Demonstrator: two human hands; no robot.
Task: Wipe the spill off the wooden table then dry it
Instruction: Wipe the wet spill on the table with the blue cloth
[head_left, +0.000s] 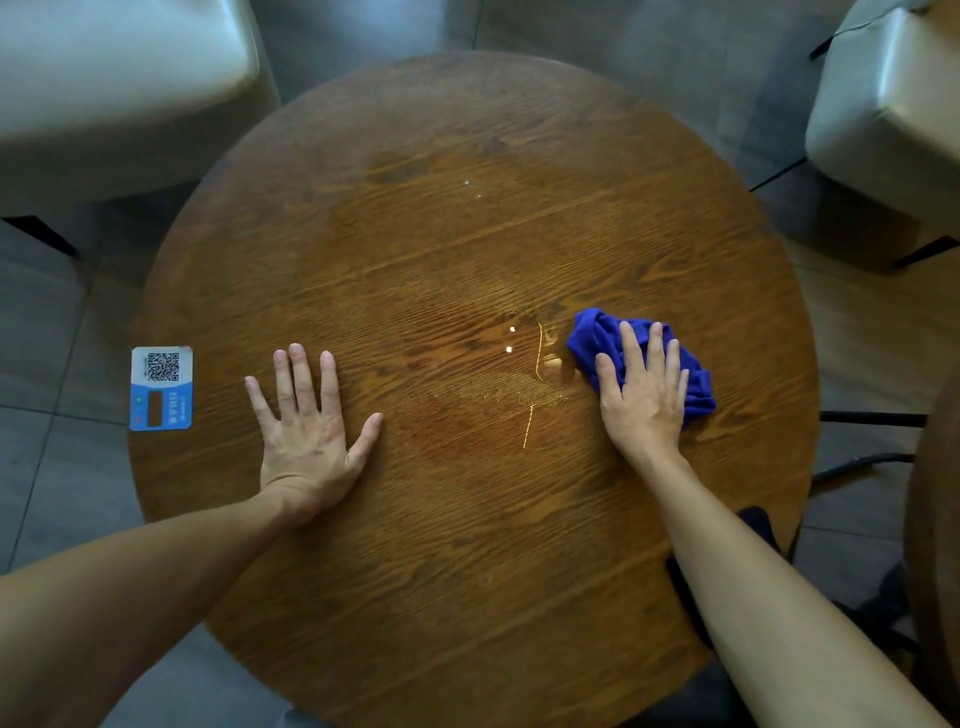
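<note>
A round wooden table (467, 545) fills the view. A clear wet spill (519, 369) glistens near its middle, with small droplets (467, 183) farther back. A crumpled blue cloth (597, 338) lies just right of the spill. My right hand (644, 395) presses flat on top of the cloth, fingers spread over it. My left hand (306, 431) rests flat on the bare wood to the left of the spill, fingers apart, holding nothing.
A blue and white QR code sticker (162, 387) sits at the table's left edge. Pale upholstered chairs stand at the back left (114, 93) and the back right (883, 119). A dark chair frame (872, 418) is at the right.
</note>
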